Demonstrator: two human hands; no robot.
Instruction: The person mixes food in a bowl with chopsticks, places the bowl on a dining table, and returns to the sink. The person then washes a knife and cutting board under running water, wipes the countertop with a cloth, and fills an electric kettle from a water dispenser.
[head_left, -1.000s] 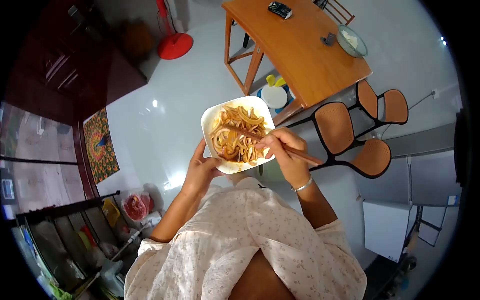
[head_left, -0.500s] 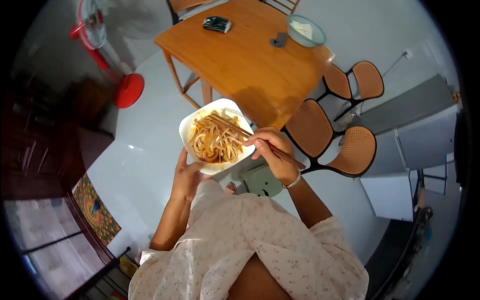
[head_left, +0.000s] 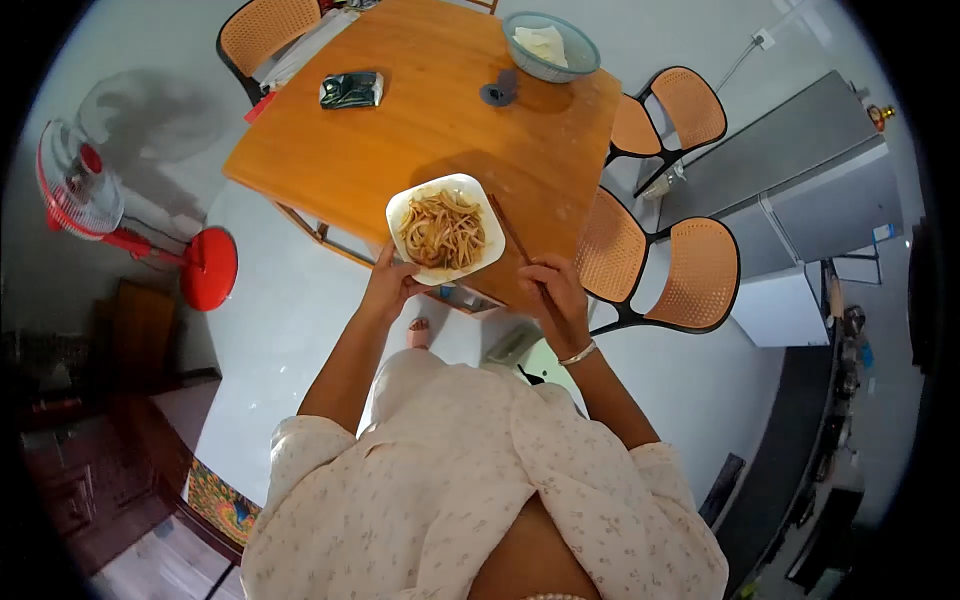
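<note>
Bowl (head_left: 402, 210): white, rounded-square, glossy, heaped with brown-sauced strips; it is at the near edge of the table (head_left: 430, 95), tipped slightly. Your left hand (head_left: 392, 284): fingers closed on the bowl's near-left rim. Your right hand (head_left: 556, 296): fingers wrapped round slim brown chopsticks (head_left: 508, 228), just beside the bowl. Table: smooth orange-brown wood, angular top. On it: a crinkled dark-green packet (head_left: 351, 90); a small grey object (head_left: 499, 90); a round, pale-green basket (head_left: 577, 66) holding something white. Right of it: chairs (head_left: 690, 272), perforated tan panels, black frames.
</note>
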